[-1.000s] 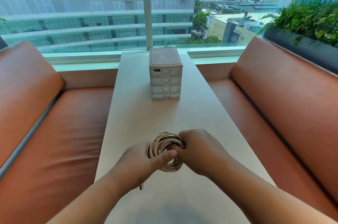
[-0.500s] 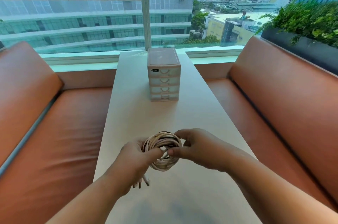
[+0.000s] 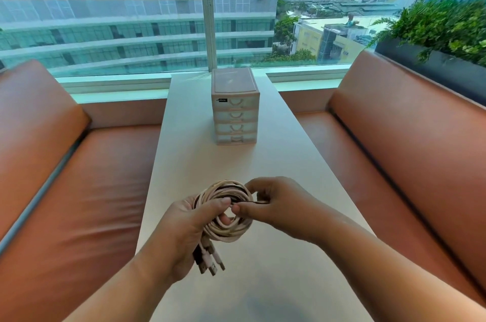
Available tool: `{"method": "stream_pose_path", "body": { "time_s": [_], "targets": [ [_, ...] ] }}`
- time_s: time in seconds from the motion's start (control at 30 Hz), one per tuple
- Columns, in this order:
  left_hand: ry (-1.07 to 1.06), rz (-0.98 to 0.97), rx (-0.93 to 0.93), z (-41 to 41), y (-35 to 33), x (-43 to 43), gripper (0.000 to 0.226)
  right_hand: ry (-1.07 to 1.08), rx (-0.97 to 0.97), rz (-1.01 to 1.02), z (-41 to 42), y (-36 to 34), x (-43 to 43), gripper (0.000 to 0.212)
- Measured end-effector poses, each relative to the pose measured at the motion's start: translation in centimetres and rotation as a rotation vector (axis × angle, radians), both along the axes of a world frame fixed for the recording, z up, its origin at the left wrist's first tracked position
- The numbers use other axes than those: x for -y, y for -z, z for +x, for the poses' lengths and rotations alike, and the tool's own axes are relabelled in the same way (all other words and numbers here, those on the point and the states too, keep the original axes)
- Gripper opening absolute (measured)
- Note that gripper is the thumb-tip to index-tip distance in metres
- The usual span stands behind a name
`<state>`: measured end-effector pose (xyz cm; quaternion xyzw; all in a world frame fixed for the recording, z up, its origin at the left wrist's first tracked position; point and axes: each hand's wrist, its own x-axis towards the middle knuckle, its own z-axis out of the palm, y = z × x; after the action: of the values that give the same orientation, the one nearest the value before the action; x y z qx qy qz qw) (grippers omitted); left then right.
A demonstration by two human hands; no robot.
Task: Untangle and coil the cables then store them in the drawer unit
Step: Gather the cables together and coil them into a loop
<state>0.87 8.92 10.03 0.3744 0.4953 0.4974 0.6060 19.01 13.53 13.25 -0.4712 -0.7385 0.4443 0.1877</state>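
**A:** ok, big stuff first. You've got an orange-brown bench [image 3: 79, 190] off to the left of your hands and a second bench [image 3: 407, 150] off to the right. The long pale table [image 3: 263, 169] runs straight away from you under both hands.

**B:** yep, and the drawer unit [image 3: 235, 111] is well ahead of your hands, out along the table toward the window. It's standing upright, and all four drawers look pushed in as far as I can see.

**A:** your left hand [image 3: 184, 227] is curled round the coil of cables [image 3: 226, 232]. The thumb lies across the front of the loops and a fingertip shows through the middle. The coil sits between your two hands, held up off the table.

**B:** your right hand [image 3: 278, 206] is right against the coil's right side. Thumb and forefinger are pinched on a thin dark cable end [image 3: 249, 201] coming out of the loops, and the other fingers are loosely curled above it.

**A:** smallest bit: a bunch of plugs [image 3: 210, 261] hangs out below your left palm, one dark and a couple pale. Can't tell if they touch the table.
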Motion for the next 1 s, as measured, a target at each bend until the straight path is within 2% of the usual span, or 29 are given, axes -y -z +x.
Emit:
{"method": "stream_pose_path", "body": {
  "time_s": [0.07, 0.13, 0.23, 0.33, 0.43, 0.6, 0.73, 0.83, 1.0],
  "targets": [
    [0.013, 0.018, 0.006, 0.3, 0.0, 0.1, 0.031, -0.031, -0.046, -0.087, -0.4, 0.3, 0.2, 0.025],
    [0.001, 0.021, 0.021, 0.5, 0.1, 0.1, 0.030, -0.018, -0.117, -0.150, -0.9, 0.8, 0.7, 0.031],
    [0.005, 0.012, -0.027, 0.5, 0.1, 0.1, 0.033, 0.065, -0.138, -0.102, -1.4, 1.5, 1.0, 0.015],
    [0.098, -0.052, -0.258, 0.0, -0.4, 0.1, 0.041, 0.120, -0.026, 0.014, -1.7, 1.9, 0.9, 0.008],
    [0.133, -0.147, -0.432, -0.6, -0.4, 0.1, 0.054, 0.136, 0.123, 0.104, -1.6, 2.1, 0.6, 0.011],
    [0.172, -0.203, -0.526, -1.4, -0.2, -0.3, 0.047, 0.124, 0.334, 0.240, -1.6, 2.5, 0.3, 0.013],
    [0.296, -0.246, -0.595, -2.7, -0.1, -0.2, 0.042, 0.028, 0.427, 0.296, -1.6, 3.2, 0.3, 0.016],
    [0.306, -0.217, -0.690, -3.6, -0.7, 0.1, 0.039, -0.061, 0.461, 0.377, -1.3, 3.5, 0.2, 0.017],
    [0.268, -0.148, -0.890, -3.9, -0.2, 0.6, 0.051, -0.110, 0.540, 0.421, -1.3, 3.7, -0.2, 0.020]
  ]
}}
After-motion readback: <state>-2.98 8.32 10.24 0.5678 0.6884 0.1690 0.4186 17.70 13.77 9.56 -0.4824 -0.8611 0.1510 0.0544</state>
